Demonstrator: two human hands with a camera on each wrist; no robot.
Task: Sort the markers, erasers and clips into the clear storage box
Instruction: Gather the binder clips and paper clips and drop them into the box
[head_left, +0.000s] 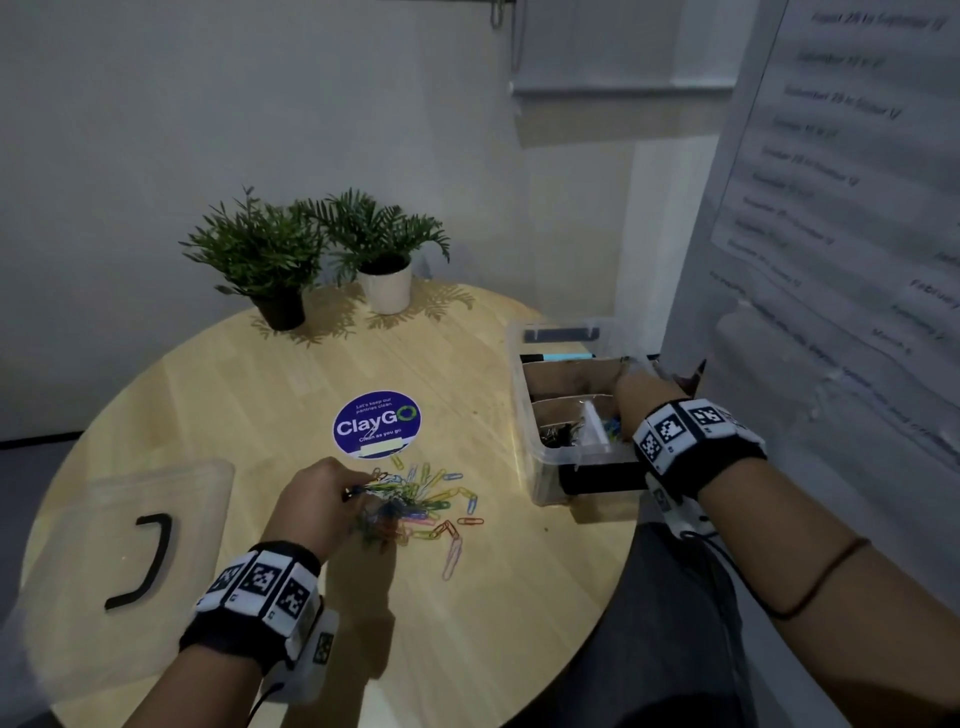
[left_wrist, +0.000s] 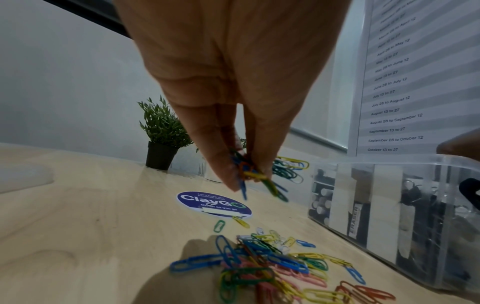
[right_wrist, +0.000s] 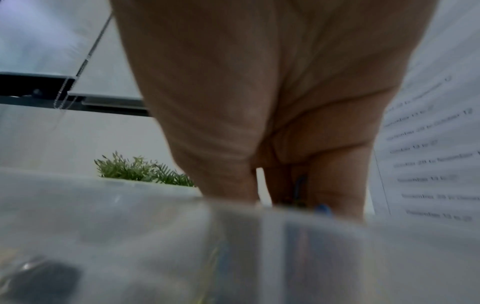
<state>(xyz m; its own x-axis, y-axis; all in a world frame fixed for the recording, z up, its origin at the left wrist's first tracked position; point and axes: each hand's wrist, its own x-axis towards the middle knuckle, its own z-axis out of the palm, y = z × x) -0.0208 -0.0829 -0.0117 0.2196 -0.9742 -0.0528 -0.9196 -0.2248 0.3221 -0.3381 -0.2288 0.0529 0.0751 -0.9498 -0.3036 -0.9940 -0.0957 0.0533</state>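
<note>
A pile of coloured paper clips (head_left: 431, 512) (left_wrist: 272, 267) lies on the round wooden table (head_left: 260, 384). Just above the pile, my left hand (head_left: 358, 491) (left_wrist: 246, 172) pinches a small bunch of clips between thumb and fingers. The clear storage box (head_left: 550, 478) (left_wrist: 389, 205) (right_wrist: 233, 226) stands at the table's right edge, divided into compartments. My right hand (head_left: 636, 384) (right_wrist: 293, 195) reaches down over the box's far right side. Its fingers are pressed together with something blue between them, apparently clips; the view is blurred. Markers (head_left: 558, 357) lie in the far compartment.
The box's clear lid (head_left: 130, 519) with a black handle lies at the left. Two potted plants (head_left: 260, 254) (head_left: 384, 234) stand at the back. A round blue sticker (head_left: 376, 423) marks the middle. A printed sheet (head_left: 831, 208) hangs close on the right.
</note>
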